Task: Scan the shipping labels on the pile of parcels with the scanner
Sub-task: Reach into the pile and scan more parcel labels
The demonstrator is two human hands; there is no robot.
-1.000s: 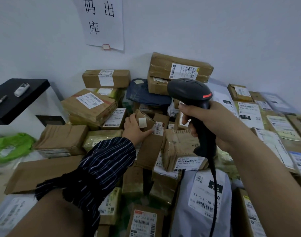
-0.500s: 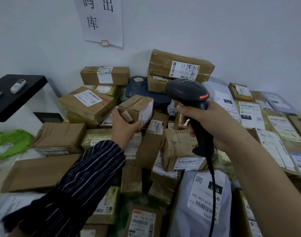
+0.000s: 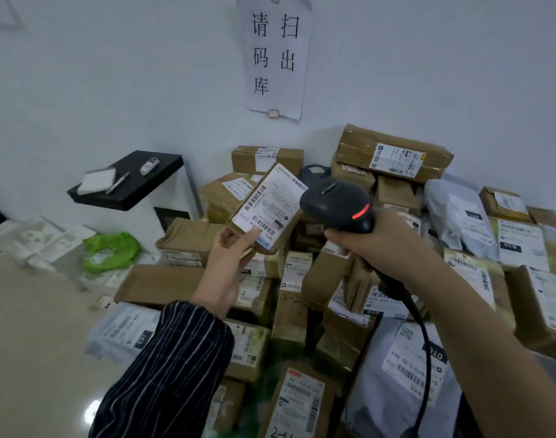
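Observation:
My left hand [image 3: 231, 259] holds a small brown parcel [image 3: 267, 210] lifted above the pile, its white shipping label with barcodes turned up toward me. My right hand [image 3: 370, 243] grips the handle of a black corded scanner [image 3: 336, 203], whose head sits just right of the label and shows a red light. The cable [image 3: 423, 352] hangs down over a grey mailer bag. Below and behind lies the pile of parcels [image 3: 305, 298], brown boxes and grey bags with labels.
A black shelf [image 3: 128, 184] at the left carries a white pad, a pen and a small white device. A green bag [image 3: 110, 249] lies beside flat white packets. A paper sign [image 3: 275, 55] hangs on the wall. Beige floor [image 3: 33, 343] spreads at lower left.
My left hand picked the small parcel out of the pile, raised it and turned its label up. The scanner head moved close to the label, and the view shifted left.

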